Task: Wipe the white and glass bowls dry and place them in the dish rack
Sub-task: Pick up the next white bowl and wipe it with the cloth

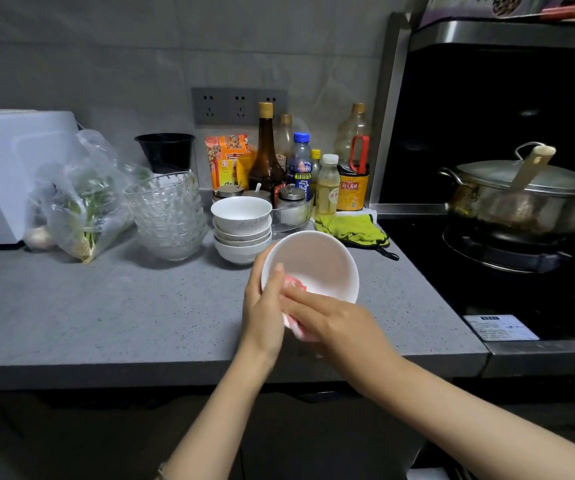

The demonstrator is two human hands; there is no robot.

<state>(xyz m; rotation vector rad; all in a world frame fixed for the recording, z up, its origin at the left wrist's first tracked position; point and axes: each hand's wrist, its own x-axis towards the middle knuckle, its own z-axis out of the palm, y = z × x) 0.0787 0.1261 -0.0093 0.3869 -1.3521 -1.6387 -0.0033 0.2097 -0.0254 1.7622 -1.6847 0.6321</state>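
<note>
My left hand (262,306) grips a white bowl (317,261) by its left rim, thumb inside, tilting its mouth toward me above the grey counter (106,313). My right hand (334,323) holds a pink-and-white cloth (294,284) and presses it against the bowl's lower inside. Behind the bowl a stack of several white bowls (241,230) stands on the counter. To its left is a stack of several patterned glass bowls (168,216). No dish rack is in view.
Sauce bottles (266,150), jars and snack packets crowd the back wall. A green cloth (352,228) lies right of the white stack. A bag of greens (82,202) and a white appliance (5,168) sit at left. A lidded steel pot (521,195) rests on the stove at right.
</note>
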